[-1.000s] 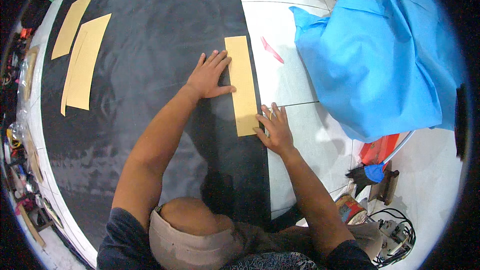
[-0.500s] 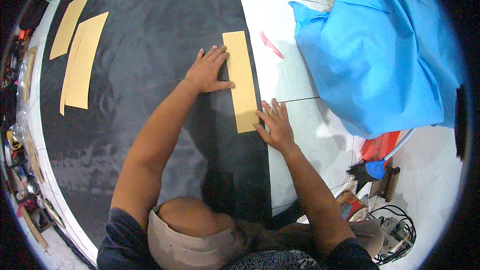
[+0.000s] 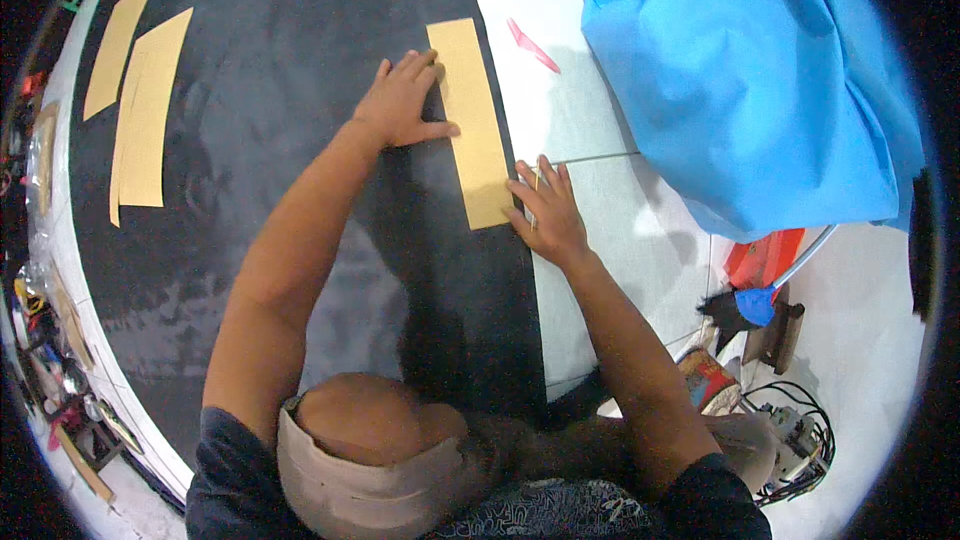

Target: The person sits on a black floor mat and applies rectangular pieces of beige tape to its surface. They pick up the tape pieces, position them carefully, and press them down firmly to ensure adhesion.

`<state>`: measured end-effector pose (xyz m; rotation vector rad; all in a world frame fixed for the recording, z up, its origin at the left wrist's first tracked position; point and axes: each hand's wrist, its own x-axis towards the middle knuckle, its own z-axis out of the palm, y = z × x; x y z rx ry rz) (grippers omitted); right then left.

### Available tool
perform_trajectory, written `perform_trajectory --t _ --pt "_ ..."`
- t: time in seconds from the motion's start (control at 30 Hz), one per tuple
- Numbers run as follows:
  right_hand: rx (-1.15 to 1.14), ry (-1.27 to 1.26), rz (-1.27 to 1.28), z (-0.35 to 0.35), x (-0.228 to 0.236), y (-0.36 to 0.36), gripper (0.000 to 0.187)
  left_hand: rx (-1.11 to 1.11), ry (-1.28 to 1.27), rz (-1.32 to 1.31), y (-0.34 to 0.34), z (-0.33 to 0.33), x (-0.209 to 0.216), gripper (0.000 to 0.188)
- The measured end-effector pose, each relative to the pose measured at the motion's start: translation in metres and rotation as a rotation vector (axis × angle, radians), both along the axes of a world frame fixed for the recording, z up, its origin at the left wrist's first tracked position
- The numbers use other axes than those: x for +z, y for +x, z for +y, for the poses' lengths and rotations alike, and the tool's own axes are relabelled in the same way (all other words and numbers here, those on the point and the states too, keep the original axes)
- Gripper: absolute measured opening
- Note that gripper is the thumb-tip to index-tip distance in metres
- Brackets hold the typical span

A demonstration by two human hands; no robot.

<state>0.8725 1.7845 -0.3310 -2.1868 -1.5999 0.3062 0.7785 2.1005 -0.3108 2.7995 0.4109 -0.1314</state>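
Observation:
A tan card strip (image 3: 468,130) lies lengthwise on a wide sheet of black material (image 3: 300,60), near its right edge. My left hand (image 3: 398,108) is spread open along the strip's left side, its fingertips and thumb on that edge. At the lower right end of the strip, my right hand (image 3: 552,215) touches the edge with its fingers. A thin, light pen-like stick (image 3: 535,202) sits between those fingers; its exact kind is too small to make out. More tan card pieces (image 3: 145,120) lie at the far left of the black sheet.
Beyond the sheet's right edge is a white tiled floor with a small pink piece (image 3: 533,45). A large blue cloth bundle (image 3: 740,100) stands at the right. Below it are a blue-headed brush (image 3: 752,307), a tin (image 3: 708,382) and coiled black cables (image 3: 810,430). Assorted tools line the left rim.
The whole scene sits slightly higher in the picture, as the view has shifted. Both hands keep their places at the edges of the card strip.

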Motion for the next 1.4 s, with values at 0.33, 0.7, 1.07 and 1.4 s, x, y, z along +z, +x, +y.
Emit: perform_trajectory --t 0.33,0.7,1.07,1.4 --pt "0.015 0.031 -0.034 -0.0022 -0.0015 -0.0013 0.042 -0.007 0.005 0.005 -0.0008 -0.0007 0.0021 0.106" --pt "0.012 0.012 -0.041 -0.0031 -0.0031 -0.0014 0.040 -0.025 -0.010 -0.033 -0.0023 0.0024 -0.0030 0.106" --pt "-0.029 0.000 0.015 -0.0012 -0.0041 0.0006 0.035 -0.028 0.011 -0.024 0.0002 0.0020 -0.0015 0.107" --pt "-0.014 0.070 0.007 -0.0014 -0.0069 -0.0020 0.034 -0.009 -0.025 -0.009 0.0005 0.0026 -0.0011 0.111"
